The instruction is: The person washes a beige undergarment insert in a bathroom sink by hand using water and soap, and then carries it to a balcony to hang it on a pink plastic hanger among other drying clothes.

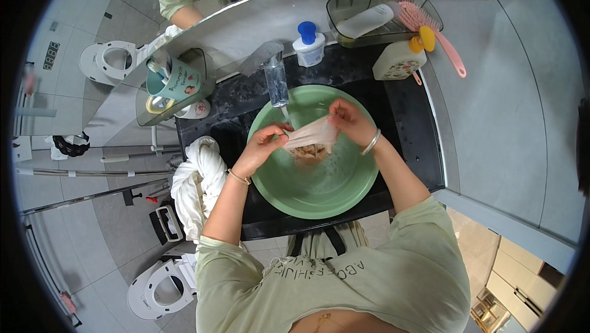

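Observation:
A thin, wet, pale beige cloth [311, 134] is stretched between my two hands, over a round green basin [258, 176]. My left hand [264, 147] pinches its left end between thumb and fingers. At its upper right end, my right hand [354, 125] grips it the same way. The rest of the cloth hangs bunched, its darker lower part down at the water in the basin. Just behind the cloth, a silver faucet [276, 81] lets a stream fall into the basin. Cloudy, slightly sudsy water shows in the basin. Exactly what kind of garment the cloth is, I cannot tell.
The basin stands on a black counter [409, 130]. Behind it are a blue-capped white bottle [309, 49] and a yellow-pump bottle [401, 61]. A wall tray holds a bottle and pink hairbrush [430, 23]. White fabric [200, 179] lies at left, below a teal cup [175, 81].

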The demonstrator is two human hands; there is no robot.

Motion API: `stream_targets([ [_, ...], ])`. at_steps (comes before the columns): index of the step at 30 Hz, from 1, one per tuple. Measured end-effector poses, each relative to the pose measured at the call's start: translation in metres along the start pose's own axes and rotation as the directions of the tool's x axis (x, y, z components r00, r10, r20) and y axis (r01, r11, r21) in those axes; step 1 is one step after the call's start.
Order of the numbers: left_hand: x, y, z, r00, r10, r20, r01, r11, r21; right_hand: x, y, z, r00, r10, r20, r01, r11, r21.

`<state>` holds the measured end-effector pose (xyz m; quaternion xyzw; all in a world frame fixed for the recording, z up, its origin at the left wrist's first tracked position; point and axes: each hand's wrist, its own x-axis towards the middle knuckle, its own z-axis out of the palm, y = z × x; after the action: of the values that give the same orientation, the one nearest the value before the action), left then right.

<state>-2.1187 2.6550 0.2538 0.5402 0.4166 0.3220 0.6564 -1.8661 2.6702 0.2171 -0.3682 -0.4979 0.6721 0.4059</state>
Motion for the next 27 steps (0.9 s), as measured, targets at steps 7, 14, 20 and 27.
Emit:
stream_targets([
  [7, 0.007, -0.023, 0.0, 0.998, -0.034, -0.055, 0.041, 0.99, 0.133, 0.0, -0.002, -0.015, 0.99, 0.141, -0.029, -0.144, 0.961, -0.236],
  [14, 0.028, -0.109, 0.016, 0.909, -0.392, -0.14, 0.266, 0.288, 0.92, -0.013, 0.119, -0.012, 0.967, 0.189, -0.174, -0.228, 0.326, -0.917],
  [20, 0.031, -0.139, 0.005, 0.831, -0.536, -0.152, 0.379, 0.343, 0.86, -0.01, 0.135, 0.001, 0.942, 0.269, -0.201, -0.198, -0.039, -0.979],
  [27, 0.021, -0.122, 0.049, 0.922, 0.037, -0.385, 0.031, 0.985, 0.168, 0.01, 0.108, 0.027, 0.633, 0.737, -0.238, -0.441, 0.596, 0.671],
])
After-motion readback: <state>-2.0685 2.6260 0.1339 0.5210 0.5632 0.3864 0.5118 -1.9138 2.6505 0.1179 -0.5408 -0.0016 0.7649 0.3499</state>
